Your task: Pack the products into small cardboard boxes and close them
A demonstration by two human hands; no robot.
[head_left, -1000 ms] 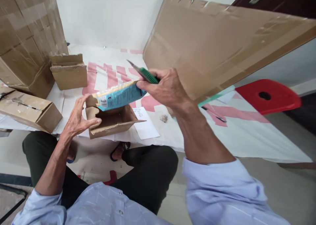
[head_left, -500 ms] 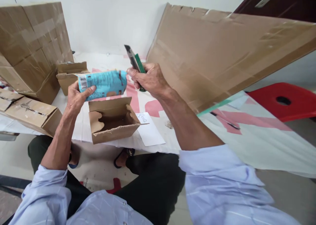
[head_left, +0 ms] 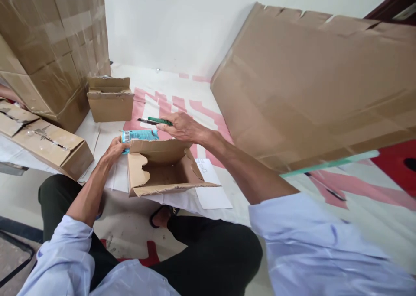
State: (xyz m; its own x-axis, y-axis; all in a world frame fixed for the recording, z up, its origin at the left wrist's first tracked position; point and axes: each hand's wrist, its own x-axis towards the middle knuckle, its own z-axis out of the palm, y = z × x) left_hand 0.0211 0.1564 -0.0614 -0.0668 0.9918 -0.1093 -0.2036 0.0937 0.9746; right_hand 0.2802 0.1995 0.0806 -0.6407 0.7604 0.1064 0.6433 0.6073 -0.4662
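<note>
Just behind an opened cardboard box (head_left: 172, 174) is a blue printed packet (head_left: 142, 134), its lower part hidden by the box's back flap. My left hand (head_left: 115, 151) has its fingers closed on the packet's left end. A green utility knife (head_left: 159, 121) with its blade out to the left is gripped in my right hand (head_left: 182, 127), above the packet's right end. The box's inside shows bare brown walls, and its flaps stand apart. A white paper sheet (head_left: 212, 196) with drawn marks lies partly under the box's right flap.
A smaller open box (head_left: 110, 103) stands behind on the left, beside a tall taped carton stack (head_left: 55, 49). A long carton (head_left: 48, 144) lies at the table's left edge. A large cardboard sheet (head_left: 312, 88) leans at right, with a red stool (head_left: 396, 161) beyond.
The packet went from above the box into my left hand's hold, then down behind the box. My right hand let go of its end, lowering with the knife, whose blade now points left.
</note>
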